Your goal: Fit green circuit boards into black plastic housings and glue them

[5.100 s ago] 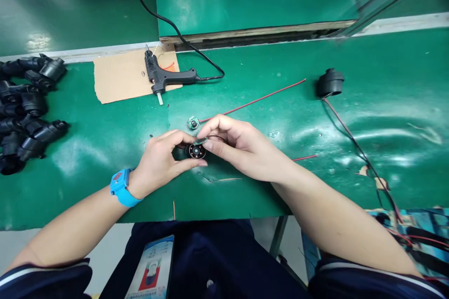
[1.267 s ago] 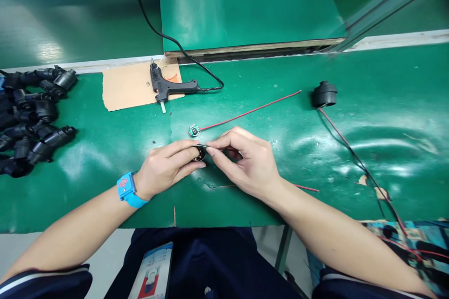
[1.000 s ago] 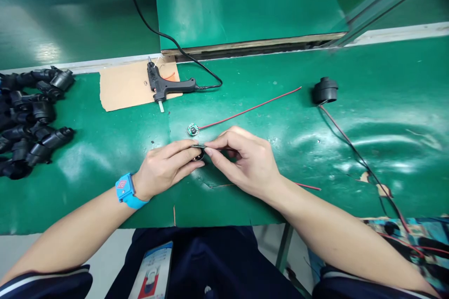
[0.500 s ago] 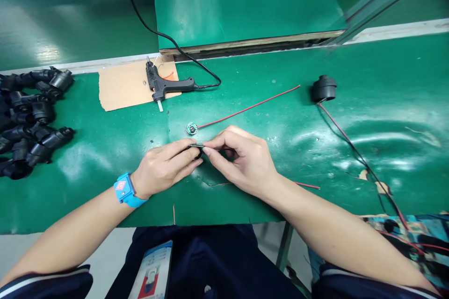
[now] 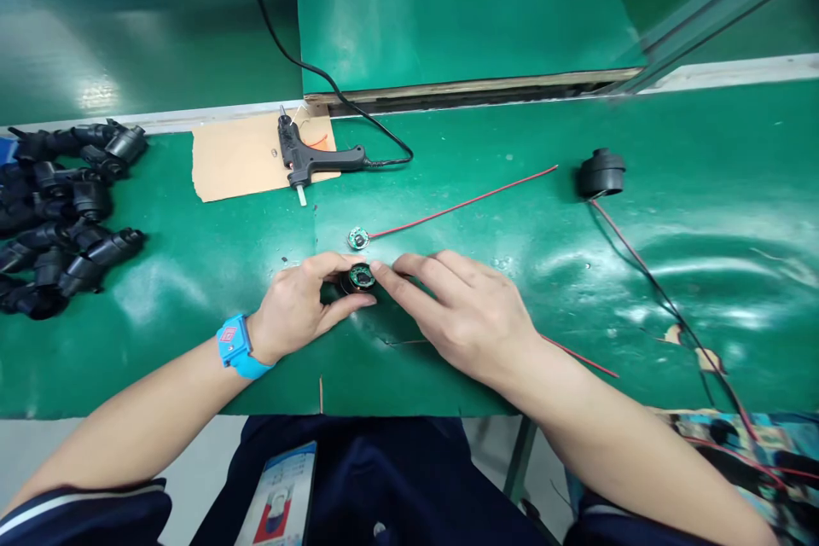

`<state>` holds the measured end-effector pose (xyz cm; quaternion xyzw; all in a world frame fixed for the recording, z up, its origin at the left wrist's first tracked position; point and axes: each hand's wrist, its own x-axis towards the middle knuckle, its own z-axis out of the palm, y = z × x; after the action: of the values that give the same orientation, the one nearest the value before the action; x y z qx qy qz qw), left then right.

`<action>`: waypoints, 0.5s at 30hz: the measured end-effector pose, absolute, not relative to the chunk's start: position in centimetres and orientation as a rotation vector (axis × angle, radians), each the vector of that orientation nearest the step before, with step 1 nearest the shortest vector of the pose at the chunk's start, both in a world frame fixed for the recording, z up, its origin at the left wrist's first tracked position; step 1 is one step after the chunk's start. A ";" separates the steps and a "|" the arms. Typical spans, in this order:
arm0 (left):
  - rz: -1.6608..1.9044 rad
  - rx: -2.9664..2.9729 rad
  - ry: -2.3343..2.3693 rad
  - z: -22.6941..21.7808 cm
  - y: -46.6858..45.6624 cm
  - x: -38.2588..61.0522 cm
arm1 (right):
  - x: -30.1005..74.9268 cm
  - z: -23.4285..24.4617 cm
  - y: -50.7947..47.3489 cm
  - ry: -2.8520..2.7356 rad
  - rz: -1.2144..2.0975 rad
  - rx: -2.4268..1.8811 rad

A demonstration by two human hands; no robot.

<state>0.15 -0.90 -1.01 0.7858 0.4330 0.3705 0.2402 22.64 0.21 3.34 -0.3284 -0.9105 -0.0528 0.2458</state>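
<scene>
My left hand (image 5: 295,299) grips a small round black housing (image 5: 347,283) between thumb and fingers, low over the green bench. A round green circuit board (image 5: 363,275) shows in its upward-facing opening. My right hand (image 5: 467,311) has its fingers stretched out, the index fingertip touching the right edge of the housing. Just beyond the hands lies a loose round circuit board (image 5: 358,238) with a red wire (image 5: 464,203) running off to the right. Another red wire (image 5: 579,355) comes out from under my right forearm.
A black glue gun (image 5: 320,158) rests on cardboard (image 5: 236,162), its cord trailing backward. Several black plastic housings (image 5: 83,196) are heaped at the left. At the right stands a black cap-like part (image 5: 601,173) with wires. A phone (image 5: 278,495) lies on my lap.
The right fingers have opened from a pinch and now reach to the housing's edge. The housing in my left hand has been turned so that its circuit board shows. The view has shifted slightly.
</scene>
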 end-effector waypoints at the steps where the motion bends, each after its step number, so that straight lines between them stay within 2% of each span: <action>1: 1.030 2.162 1.188 -1.0 -0.9 0.2 | 22.7 3.6 0.1 -2.509 -0.225 -0.883; 4: 1.114 2.239 1.123 -1.1 -0.7 0.1 | 22.6 4.1 0.0 -2.529 -0.296 -0.859; 9: 1.038 2.464 1.052 -0.3 -0.5 0.0 | 22.8 3.7 0.1 -2.471 -0.110 -0.850; 15: 1.053 2.532 1.032 0.0 -0.5 0.0 | 23.3 3.6 0.5 -2.303 0.496 -0.993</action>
<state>0.04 -0.47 0.04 0.8594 0.3503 0.3572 0.1055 23.33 0.52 3.55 -0.3720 -0.8626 0.1857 0.2881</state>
